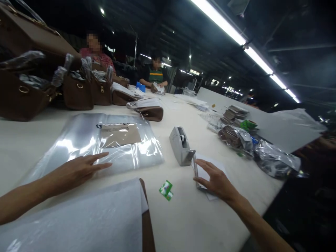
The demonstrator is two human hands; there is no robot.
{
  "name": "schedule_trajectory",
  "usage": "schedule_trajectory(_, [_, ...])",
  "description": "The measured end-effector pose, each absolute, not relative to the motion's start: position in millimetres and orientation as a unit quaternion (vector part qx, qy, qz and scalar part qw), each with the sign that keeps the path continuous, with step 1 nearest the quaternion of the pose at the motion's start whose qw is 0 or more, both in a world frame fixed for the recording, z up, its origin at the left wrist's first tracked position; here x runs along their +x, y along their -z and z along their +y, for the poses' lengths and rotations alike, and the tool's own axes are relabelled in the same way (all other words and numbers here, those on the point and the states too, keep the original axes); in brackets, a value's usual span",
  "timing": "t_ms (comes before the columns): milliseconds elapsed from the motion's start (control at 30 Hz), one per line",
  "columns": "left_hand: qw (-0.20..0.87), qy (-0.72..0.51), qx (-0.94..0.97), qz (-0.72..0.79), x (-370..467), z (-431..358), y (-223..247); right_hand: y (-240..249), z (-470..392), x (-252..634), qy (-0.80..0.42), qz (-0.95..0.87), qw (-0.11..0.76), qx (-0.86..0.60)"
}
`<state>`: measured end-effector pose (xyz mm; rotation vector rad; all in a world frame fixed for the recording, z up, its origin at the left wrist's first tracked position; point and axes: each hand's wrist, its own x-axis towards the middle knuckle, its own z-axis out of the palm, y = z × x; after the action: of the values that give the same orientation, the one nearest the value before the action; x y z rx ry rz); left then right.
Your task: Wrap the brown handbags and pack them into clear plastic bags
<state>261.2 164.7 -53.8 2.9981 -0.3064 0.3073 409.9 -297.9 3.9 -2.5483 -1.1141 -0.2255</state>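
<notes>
My left hand is open, its fingers stretched out over a stack of clear plastic bags with a brown printed card on it. My right hand rests with fingers apart on a small stack of white cards, just beside a grey tape dispenser. Whether its hidden fingers touch the stack's edge I cannot tell. Nearest my body lies a brown bag, mostly covered by a white tissue sheet. Small green-and-white packets lie between my hands.
Brown handbags with wrapped handles line the table's left side. Another brown bag lies beyond the plastic. Plastic-wrapped bundles and a green tape roll are on the right. Two people are at the far side.
</notes>
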Motion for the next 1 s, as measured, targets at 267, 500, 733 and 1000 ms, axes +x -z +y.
schedule_trajectory(267, [0.08,-0.1,0.987,-0.094,251.8,165.5,52.5,40.7,-389.7,460.1,-0.133,-0.345,0.065,-0.927])
schedule_trajectory(500, [0.085,-0.063,0.989,-0.106,239.6,170.8,49.9,29.7,-399.6,464.9,-0.136,-0.404,0.098,-0.899])
schedule_trajectory(733, [0.153,-0.09,0.978,-0.109,235.8,178.5,51.5,46.1,-393.7,435.9,-0.009,-0.418,0.104,-0.902])
schedule_trajectory(1000, [0.207,-0.245,0.947,0.037,182.8,178.2,18.1,62.5,-351.1,388.7,0.157,-0.312,0.069,-0.935])
